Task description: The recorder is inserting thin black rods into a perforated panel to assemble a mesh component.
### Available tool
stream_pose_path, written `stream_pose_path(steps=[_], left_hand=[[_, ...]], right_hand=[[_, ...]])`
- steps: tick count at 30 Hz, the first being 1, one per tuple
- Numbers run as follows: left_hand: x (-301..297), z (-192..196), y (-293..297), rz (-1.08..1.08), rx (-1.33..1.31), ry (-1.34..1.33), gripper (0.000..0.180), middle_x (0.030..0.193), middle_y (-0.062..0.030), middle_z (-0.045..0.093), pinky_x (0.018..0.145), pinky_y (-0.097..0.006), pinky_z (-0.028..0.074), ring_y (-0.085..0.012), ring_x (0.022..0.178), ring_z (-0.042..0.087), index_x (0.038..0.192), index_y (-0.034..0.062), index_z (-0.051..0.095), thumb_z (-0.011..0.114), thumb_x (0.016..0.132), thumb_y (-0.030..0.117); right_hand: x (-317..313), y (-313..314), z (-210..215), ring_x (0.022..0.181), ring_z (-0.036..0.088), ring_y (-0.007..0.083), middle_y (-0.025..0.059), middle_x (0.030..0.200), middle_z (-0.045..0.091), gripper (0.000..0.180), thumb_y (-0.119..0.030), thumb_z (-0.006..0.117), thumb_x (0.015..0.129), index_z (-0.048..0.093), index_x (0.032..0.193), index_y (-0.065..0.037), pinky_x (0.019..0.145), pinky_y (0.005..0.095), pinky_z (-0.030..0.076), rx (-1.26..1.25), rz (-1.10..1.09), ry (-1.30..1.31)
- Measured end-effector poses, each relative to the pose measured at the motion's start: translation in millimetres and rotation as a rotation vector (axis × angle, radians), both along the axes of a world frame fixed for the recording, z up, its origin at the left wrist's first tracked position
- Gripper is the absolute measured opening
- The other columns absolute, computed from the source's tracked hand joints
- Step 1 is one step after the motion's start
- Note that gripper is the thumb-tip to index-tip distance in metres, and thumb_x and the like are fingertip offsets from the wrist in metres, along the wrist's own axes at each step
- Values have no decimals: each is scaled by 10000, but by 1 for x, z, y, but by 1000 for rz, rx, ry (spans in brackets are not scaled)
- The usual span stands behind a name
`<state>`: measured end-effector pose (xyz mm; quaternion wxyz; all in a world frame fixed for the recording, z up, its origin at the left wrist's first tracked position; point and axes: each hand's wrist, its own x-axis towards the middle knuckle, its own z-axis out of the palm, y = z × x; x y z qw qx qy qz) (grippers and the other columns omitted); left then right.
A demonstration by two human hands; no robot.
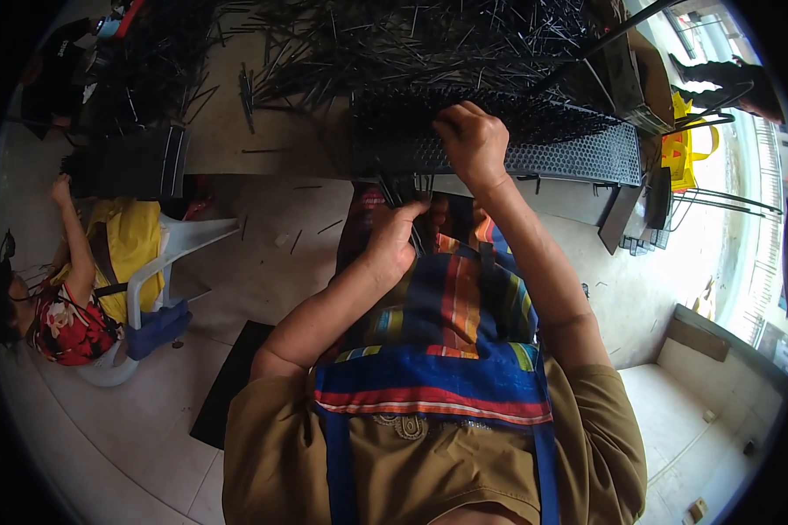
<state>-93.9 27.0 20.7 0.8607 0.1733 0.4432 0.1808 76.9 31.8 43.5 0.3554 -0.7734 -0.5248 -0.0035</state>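
Observation:
A long black perforated panel [578,150] with many small holes rests across my knees, over a striped cloth [451,306]. My right hand [473,140] lies on top of the panel near its middle, fingers curled down onto it. At the panel's near edge, my left hand [394,238] is closed around a bunch of thin black sticks [400,188] that point up toward the panel. Whether the sticks enter the holes I cannot tell.
A big heap of loose black sticks [394,39] covers the floor beyond the panel. At the left another person [66,297] sits by a white plastic chair [175,254] with a similar black panel [127,162]. A yellow bag [681,144] and wire racks stand at the right.

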Motion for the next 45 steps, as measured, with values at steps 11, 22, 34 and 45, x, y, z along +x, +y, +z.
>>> stream_pose_path(steps=[11,22,34,45], left_hand=[[2,-6,-1,64,-23,-46,68,809,-124,698,613,-309,561,-198,664,668,889,1,666,625,835,-1],[5,8,7,34,0,-4,89,806,-119,699,597,-319,555,-196,672,672,918,-6,676,643,838,14],[1,-11,3,-26,3,14,81,808,-123,697,595,-312,540,-203,660,661,922,12,657,621,853,33],[1,-11,-1,0,-64,-27,92,811,-139,695,616,-324,550,-220,675,667,939,6,634,618,850,21]], right_hand=[[-8,-30,-3,692,668,276,112,810,669,178,-148,719,764,699,907,-43,606,336,521,-81,94,-31],[-11,-48,-3,508,465,54,31,725,629,126,23,693,793,629,889,-27,440,205,322,167,-196,1100],[1,-13,2,641,576,52,40,727,657,96,2,705,803,659,887,-6,588,216,462,228,-25,244],[0,-21,15,636,637,176,97,748,656,97,7,716,763,675,848,-15,576,261,491,177,180,152]])
